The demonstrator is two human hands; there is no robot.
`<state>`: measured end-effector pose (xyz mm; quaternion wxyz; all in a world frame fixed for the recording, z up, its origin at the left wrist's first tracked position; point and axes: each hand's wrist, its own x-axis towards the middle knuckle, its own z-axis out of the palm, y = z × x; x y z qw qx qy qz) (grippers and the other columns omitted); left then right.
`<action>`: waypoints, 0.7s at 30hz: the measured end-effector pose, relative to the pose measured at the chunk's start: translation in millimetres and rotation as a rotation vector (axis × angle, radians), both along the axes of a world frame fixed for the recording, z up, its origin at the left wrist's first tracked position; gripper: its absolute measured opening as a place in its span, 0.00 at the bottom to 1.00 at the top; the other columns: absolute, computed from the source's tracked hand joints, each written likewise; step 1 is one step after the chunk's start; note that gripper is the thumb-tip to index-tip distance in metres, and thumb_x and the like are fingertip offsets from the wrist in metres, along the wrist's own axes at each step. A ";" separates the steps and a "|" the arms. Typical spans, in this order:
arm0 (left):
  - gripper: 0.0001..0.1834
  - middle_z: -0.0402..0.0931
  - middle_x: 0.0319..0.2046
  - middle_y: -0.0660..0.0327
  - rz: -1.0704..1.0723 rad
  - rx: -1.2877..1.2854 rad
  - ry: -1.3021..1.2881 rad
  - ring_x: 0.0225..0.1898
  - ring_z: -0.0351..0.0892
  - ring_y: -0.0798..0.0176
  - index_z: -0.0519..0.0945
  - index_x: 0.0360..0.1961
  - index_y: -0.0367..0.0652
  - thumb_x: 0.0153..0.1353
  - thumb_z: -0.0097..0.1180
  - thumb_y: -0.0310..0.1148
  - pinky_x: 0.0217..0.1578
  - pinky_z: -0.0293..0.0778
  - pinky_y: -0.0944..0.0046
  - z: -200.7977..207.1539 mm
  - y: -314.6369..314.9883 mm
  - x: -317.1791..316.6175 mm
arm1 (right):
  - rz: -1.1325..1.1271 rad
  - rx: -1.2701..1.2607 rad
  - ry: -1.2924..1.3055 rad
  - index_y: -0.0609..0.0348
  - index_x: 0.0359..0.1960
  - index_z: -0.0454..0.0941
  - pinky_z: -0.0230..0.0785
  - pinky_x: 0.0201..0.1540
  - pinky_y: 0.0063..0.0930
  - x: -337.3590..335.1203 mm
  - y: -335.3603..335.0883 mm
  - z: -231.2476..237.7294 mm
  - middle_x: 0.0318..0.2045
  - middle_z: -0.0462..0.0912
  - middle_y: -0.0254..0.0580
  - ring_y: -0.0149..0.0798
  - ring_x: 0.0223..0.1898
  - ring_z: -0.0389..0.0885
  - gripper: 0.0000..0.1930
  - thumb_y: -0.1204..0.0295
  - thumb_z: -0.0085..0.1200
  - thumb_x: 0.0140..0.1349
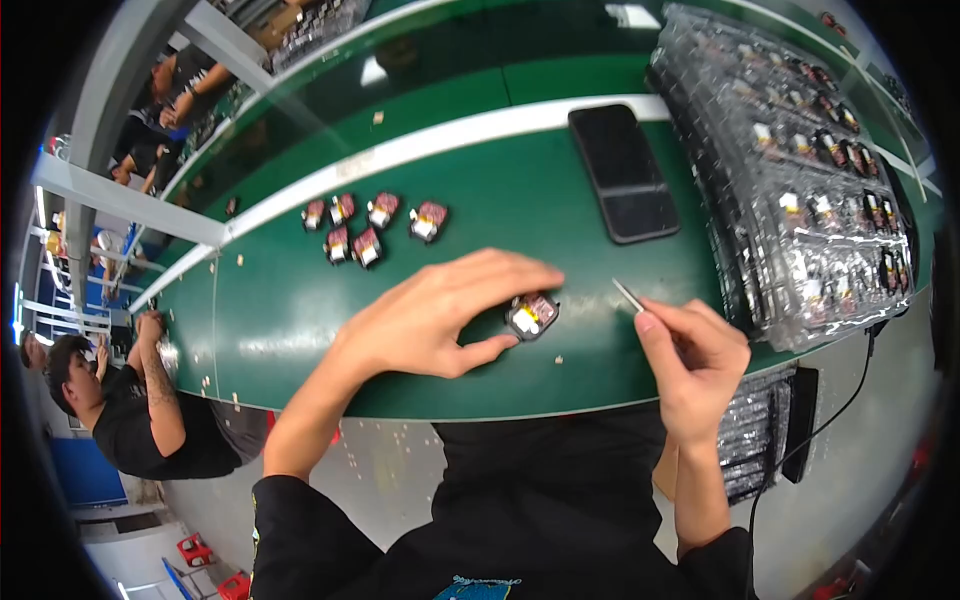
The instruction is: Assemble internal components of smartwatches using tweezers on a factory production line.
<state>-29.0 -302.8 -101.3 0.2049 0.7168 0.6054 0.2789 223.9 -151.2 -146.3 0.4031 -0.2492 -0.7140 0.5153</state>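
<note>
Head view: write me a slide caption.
Left hand curves around a small black device; right hand holds a pointed silver tool.

at centre, the left hand (440,312) partly covers a small black device (532,317); right of centre, the right hand (697,365) hides the rear of a pointed tool (627,294).

Over at the green bench (280,335), the person's left hand (440,310) has thumb and forefinger about a small dark part (532,316) with a white patch, while the right hand (695,365) pinches a slim pointed metal tool (628,295) just apart from it. Six similar parts (383,209) lie loosely grouped beyond, a black phone (625,175) rests farther right, and stacked clear trays (800,170) crowd the right end.
</note>
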 end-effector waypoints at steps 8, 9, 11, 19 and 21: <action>0.42 0.82 0.51 0.56 0.196 0.119 0.213 0.48 0.81 0.51 0.86 0.63 0.38 0.45 0.87 0.42 0.51 0.76 0.53 -20.1 -13.8 7.4 | 0.121 0.005 -0.113 0.69 0.44 0.93 0.57 0.25 0.17 -9.9 -4.5 12.0 0.23 0.82 0.32 0.19 0.22 0.73 0.09 0.86 0.72 0.62; 0.40 0.82 0.50 0.56 0.159 0.110 0.193 0.47 0.81 0.51 0.86 0.62 0.39 0.46 0.86 0.40 0.50 0.75 0.54 -21.3 -14.0 3.3 | 0.152 0.012 -0.135 0.69 0.44 0.93 0.57 0.24 0.18 -12.1 -3.7 13.2 0.22 0.81 0.33 0.19 0.22 0.73 0.09 0.85 0.72 0.61; 0.36 0.82 0.48 0.58 0.121 0.104 0.140 0.47 0.81 0.53 0.88 0.60 0.39 0.48 0.85 0.38 0.50 0.75 0.55 -22.3 -10.4 2.4 | 0.182 0.030 -0.165 0.68 0.43 0.94 0.57 0.24 0.19 -16.1 -2.0 12.9 0.20 0.80 0.34 0.20 0.21 0.72 0.09 0.84 0.72 0.60; 0.33 0.81 0.46 0.61 0.041 0.063 0.030 0.43 0.78 0.59 0.92 0.53 0.40 0.43 0.86 0.38 0.45 0.70 0.59 -29.2 -3.8 -9.0 | 0.302 -0.196 -0.169 0.70 0.45 0.93 0.58 0.28 0.17 -25.7 5.7 11.4 0.26 0.81 0.32 0.18 0.26 0.74 0.09 0.85 0.71 0.65; 0.33 0.82 0.45 0.61 0.077 0.016 -0.031 0.40 0.78 0.60 0.92 0.52 0.40 0.42 0.87 0.39 0.43 0.69 0.60 -26.4 -5.9 -5.2 | 0.256 -0.205 -0.093 0.66 0.41 0.94 0.53 0.24 0.19 -27.2 5.8 6.6 0.20 0.79 0.32 0.19 0.21 0.70 0.09 0.83 0.73 0.59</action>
